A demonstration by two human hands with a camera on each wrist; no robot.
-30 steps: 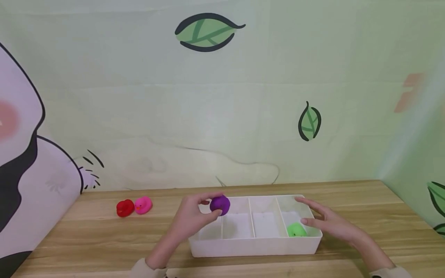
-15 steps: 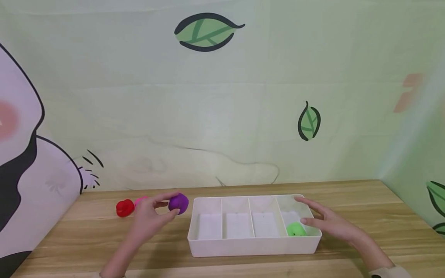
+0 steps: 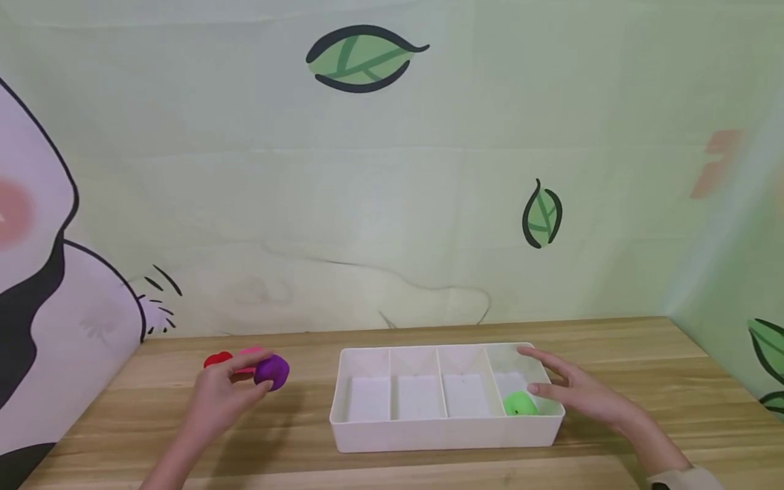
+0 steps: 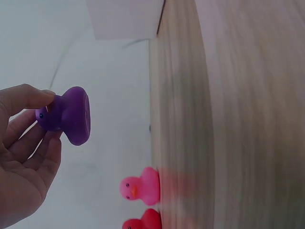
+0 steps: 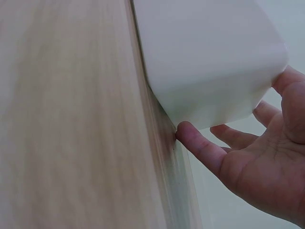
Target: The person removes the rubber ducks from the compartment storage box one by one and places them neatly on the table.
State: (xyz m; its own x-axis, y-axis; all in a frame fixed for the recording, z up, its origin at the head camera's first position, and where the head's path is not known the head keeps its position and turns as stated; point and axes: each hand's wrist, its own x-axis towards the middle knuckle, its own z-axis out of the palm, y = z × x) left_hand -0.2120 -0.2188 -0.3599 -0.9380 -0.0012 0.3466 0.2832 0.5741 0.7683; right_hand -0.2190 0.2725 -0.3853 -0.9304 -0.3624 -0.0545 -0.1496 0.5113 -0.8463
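My left hand (image 3: pixel 223 391) pinches a purple rubber duck (image 3: pixel 272 372) above the left part of the table. In the left wrist view the thumb and fingers hold that purple duck (image 4: pixel 71 114) by its head, its flat base facing away from the palm. Behind the hand are a pink duck (image 4: pixel 143 187) and a red duck (image 4: pixel 145 220), side by side. My right hand (image 3: pixel 582 391) holds the right end of a white divided box (image 3: pixel 444 435), thumb over the rim. Other fingers lie along its outer wall in the right wrist view. A green duck (image 3: pixel 520 404) sits in the rightmost compartment.
The wooden table (image 3: pixel 429 469) runs back to a pale green backdrop (image 3: pixel 392 204) with printed leaves. The box has several compartments in a row, split by thin upright walls.
My left hand has carried the purple duck leftward, from over the box's left end to near the pink and red ducks. My right hand keeps its place at the box.
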